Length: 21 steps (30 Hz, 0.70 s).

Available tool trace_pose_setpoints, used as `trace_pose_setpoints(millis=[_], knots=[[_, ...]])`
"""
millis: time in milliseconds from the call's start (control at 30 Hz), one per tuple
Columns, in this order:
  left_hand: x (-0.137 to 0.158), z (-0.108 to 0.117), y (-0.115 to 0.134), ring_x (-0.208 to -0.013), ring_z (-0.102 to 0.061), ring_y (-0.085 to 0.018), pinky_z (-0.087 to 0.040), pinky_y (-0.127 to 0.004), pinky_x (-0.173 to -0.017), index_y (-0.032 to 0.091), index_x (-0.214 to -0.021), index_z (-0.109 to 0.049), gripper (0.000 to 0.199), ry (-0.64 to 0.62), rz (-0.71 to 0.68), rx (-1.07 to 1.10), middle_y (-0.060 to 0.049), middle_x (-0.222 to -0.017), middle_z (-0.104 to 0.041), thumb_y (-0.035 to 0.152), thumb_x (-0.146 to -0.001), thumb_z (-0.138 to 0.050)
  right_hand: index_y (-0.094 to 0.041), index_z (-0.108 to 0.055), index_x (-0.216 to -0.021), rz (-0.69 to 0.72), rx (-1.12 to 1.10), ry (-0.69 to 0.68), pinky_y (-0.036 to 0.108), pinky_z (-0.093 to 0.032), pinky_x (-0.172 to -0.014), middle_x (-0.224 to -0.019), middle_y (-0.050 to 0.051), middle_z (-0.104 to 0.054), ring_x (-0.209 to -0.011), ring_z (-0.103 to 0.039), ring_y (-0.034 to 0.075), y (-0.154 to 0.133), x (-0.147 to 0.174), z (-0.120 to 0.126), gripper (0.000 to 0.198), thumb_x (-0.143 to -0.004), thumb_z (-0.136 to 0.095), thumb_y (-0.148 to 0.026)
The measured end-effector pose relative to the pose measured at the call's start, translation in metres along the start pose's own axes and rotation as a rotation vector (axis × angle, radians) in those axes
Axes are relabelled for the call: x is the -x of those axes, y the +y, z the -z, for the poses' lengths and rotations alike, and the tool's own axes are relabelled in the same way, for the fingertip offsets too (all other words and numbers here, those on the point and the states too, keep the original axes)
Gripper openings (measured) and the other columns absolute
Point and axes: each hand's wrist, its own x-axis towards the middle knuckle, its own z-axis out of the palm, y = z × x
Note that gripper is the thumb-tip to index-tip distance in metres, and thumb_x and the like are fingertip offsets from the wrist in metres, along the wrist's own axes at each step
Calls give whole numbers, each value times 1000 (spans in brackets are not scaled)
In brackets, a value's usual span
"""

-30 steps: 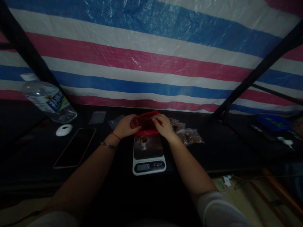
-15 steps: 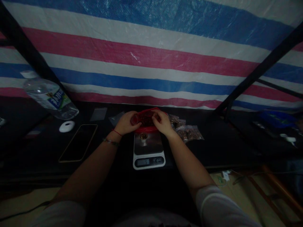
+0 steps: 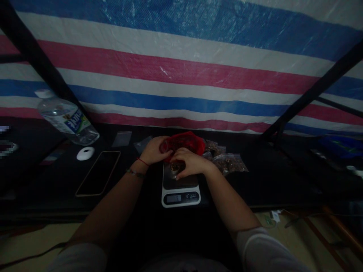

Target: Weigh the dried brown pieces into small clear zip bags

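The left edge of an open red plastic bag (image 3: 195, 142) is in my left hand (image 3: 154, 150), its fingers closed on the rim. Dark, dried-looking bits show inside the bag. A round, pinkish translucent shape by the left thumb is too dim to name. My right hand (image 3: 191, 163) curls around a small cup (image 3: 174, 168), thumb on the near side and fingers on the far side. Brown bits fill this cup, which sits on the metal plate of a white kitchen scale (image 3: 181, 202). The scale's display is lit, but I cannot read its number.
Several small zip bags of brown bits (image 3: 231, 163) lie right of the red bag. To the left are a flat clear zip bag (image 3: 121, 139), a phone (image 3: 98, 173), a white earbud case (image 3: 85, 153) and a tilted water bottle (image 3: 69, 119). Striped sheeting (image 3: 176, 87) hangs behind.
My right hand has come out of the red bag, toward me and down to the small cup on the scale. My left hand stays at the bag. The view has shifted slightly.
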Motion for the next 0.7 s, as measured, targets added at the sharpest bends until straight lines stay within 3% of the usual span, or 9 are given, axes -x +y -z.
trace_pose_setpoints(millis=[100,167,333,467,567,700], knots=[[0,1,1,-108,-59,-27,-44,-41,-95,15,-119,-54,57,24,11,-24,-11,-116,-63,46,-72,-63,-23,-71,-89,-34,-3,16,41,-37,-99,-98,4,-66,-104,-55,24,3,0,-3,33,-59,-82,-28],[0,2,2,-106,-60,-27,-45,-41,-94,16,-118,-55,55,31,14,-26,-11,-115,-64,45,-72,-64,-23,-70,-95,-73,-32,65,40,-38,-99,-106,5,-65,-107,-55,24,4,0,-3,33,-63,-79,-26],[0,3,10,-101,-62,-26,-48,-39,-89,17,-114,-57,52,12,-28,4,-10,-110,-66,45,-70,-66,-23,-62,-115,-145,-151,364,38,-44,-94,-113,7,-63,-104,-59,22,10,-1,0,42,-73,-68,-21],[0,1,20,-96,-63,-25,-49,-38,-85,18,-108,-58,49,-8,-48,30,-8,-104,-67,47,-69,-68,-23,-58,-118,-191,-201,547,39,-46,-94,-113,7,-61,-106,-58,22,17,-3,-5,49,-70,-69,-18],[0,-2,26,-91,-64,-24,-50,-35,-80,18,-102,-59,44,-3,-50,55,-7,-99,-68,44,-68,-69,-23,-51,-121,-270,-346,596,35,-50,-88,-110,6,-61,-100,-62,19,21,-4,-11,58,-67,-71,-19],[1,-5,32,-85,-65,-22,-50,-34,-75,19,-97,-59,38,15,-23,71,-6,-93,-67,42,-68,-69,-20,-60,-104,-251,-279,536,33,-52,-83,-101,4,-64,-92,-64,18,19,-2,-9,37,-69,-72,-21]])
